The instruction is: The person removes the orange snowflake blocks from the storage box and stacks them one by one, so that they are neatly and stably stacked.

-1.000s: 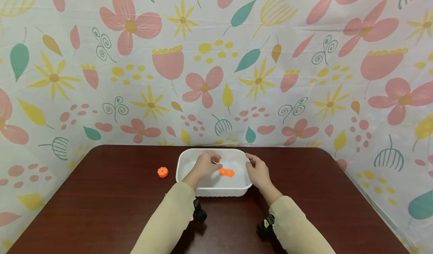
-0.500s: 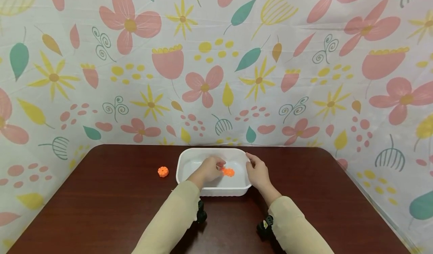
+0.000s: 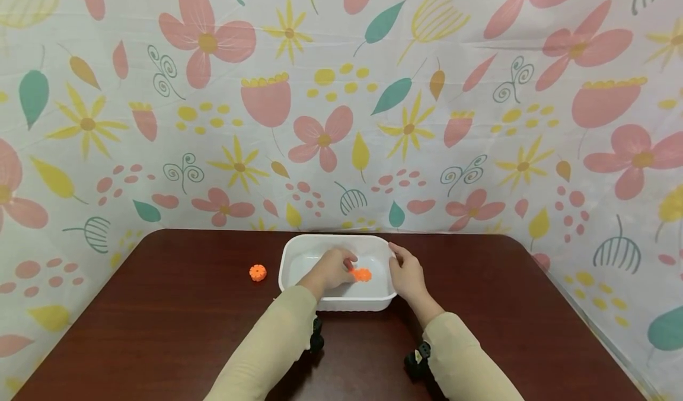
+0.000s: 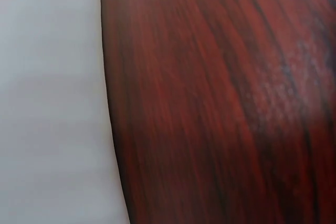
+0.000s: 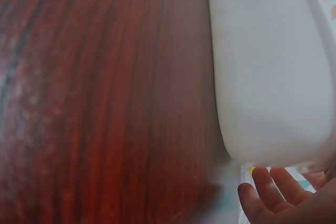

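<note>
A white plastic tray (image 3: pixel 352 304) rests on the table, with small orange scalloped pieces (image 3: pixel 364 275) lying close together inside. My left hand (image 3: pixel 333 267) reaches over the tray's front rim, thumb and fingers bent at the leftmost orange piece, which they seem to pinch and partly cover. At the tray's right end, my right hand (image 3: pixel 408 270) grips the rim, its thumb towards the inside. The right wrist view shows fingers (image 5: pixel 268 190) of that hand curled by the tray's end wall (image 5: pixel 273 77). Only the tray's side (image 4: pixel 52 98) and tabletop show in the left wrist view.
One more orange scalloped piece (image 3: pixel 258 272) lies on the dark wooden table (image 3: pixel 187 330), left of the tray. Behind the table hangs a flower-patterned cloth (image 3: pixel 320 199). Both wrists wear small black cameras, including the right wrist camera (image 3: pixel 418 362).
My left hand has moved right and down inside the tray, and its fingertips have come to the orange pieces. My right hand and the tray have stayed in place.
</note>
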Demonstrator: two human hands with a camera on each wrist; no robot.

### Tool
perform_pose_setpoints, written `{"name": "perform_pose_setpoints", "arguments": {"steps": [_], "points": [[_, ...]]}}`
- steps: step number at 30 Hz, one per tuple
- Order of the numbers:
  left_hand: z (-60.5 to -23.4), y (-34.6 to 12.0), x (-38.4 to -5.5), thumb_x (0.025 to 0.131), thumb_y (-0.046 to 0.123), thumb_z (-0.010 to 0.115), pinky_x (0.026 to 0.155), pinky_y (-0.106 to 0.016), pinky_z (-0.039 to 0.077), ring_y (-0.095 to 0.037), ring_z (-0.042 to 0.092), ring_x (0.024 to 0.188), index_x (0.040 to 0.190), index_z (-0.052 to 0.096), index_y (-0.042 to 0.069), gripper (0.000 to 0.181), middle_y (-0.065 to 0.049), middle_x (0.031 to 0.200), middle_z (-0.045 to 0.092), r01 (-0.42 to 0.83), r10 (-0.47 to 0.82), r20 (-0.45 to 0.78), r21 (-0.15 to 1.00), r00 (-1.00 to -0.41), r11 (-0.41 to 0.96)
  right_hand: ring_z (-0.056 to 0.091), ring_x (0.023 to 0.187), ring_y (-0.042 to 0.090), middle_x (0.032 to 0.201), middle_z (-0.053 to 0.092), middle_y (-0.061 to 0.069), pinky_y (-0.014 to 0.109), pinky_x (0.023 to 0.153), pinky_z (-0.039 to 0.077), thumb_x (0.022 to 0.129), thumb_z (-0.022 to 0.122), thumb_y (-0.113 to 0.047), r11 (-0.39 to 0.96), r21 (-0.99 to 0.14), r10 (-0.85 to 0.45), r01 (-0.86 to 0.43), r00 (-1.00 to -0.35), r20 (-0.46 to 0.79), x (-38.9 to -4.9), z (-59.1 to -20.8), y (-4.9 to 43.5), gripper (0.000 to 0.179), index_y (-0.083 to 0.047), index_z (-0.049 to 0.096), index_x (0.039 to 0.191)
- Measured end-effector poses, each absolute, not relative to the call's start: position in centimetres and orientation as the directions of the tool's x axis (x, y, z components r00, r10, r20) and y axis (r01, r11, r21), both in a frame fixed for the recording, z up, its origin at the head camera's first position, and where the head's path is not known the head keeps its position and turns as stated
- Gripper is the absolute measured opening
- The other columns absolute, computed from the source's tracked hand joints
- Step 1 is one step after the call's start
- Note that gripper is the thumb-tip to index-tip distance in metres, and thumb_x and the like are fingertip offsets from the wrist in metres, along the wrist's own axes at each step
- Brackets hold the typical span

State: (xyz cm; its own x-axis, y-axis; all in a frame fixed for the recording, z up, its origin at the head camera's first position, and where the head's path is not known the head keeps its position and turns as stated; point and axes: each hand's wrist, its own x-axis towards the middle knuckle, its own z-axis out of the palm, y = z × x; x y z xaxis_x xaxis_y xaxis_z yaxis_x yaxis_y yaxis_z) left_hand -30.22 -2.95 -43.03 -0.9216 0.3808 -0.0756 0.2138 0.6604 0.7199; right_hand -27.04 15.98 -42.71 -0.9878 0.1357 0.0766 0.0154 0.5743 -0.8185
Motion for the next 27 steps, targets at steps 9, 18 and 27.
{"name": "perform_pose_setpoints", "arguments": {"steps": [9,18,27], "points": [[-43.44,-3.08,-30.34,0.075,0.008,0.078,0.079,-0.027,0.046,-0.013,0.053,0.081,0.111,0.065,0.005,0.039,-0.004,0.09,0.062,0.216,0.387,-0.081,0.717,-0.918,0.663,0.059,0.109,0.029,0.127,0.058,0.02,0.04,0.082,0.054,0.098,0.042,-0.015,0.569,-0.822,0.139,0.024,-0.988,0.067,-27.07,-42.63,15.94,0.041,-0.011,0.049,0.138],[-43.08,-3.15,-30.15,0.075,0.007,0.077,0.079,-0.028,0.045,-0.014,0.051,0.081,0.113,0.065,0.005,0.04,-0.004,0.091,0.06,0.183,0.373,-0.116,0.716,-0.92,0.674,0.056,0.116,0.031,0.13,0.055,0.022,0.044,0.089,0.052,0.098,0.042,-0.014,0.577,-0.816,0.131,0.017,-0.989,0.072,-27.28,-42.59,15.97,0.041,-0.01,0.048,0.139],[-42.91,-3.12,-29.95,0.077,0.009,0.077,0.074,-0.026,0.044,-0.013,0.05,0.079,0.106,0.069,0.005,0.03,-0.001,0.087,0.059,0.162,0.374,-0.156,0.705,-0.914,0.691,0.054,0.119,0.031,0.132,0.054,0.022,0.046,0.094,0.049,0.098,0.042,-0.014,0.584,-0.811,0.135,0.029,-0.989,0.063,-27.25,-42.67,16.01,0.041,-0.009,0.048,0.139]]}}
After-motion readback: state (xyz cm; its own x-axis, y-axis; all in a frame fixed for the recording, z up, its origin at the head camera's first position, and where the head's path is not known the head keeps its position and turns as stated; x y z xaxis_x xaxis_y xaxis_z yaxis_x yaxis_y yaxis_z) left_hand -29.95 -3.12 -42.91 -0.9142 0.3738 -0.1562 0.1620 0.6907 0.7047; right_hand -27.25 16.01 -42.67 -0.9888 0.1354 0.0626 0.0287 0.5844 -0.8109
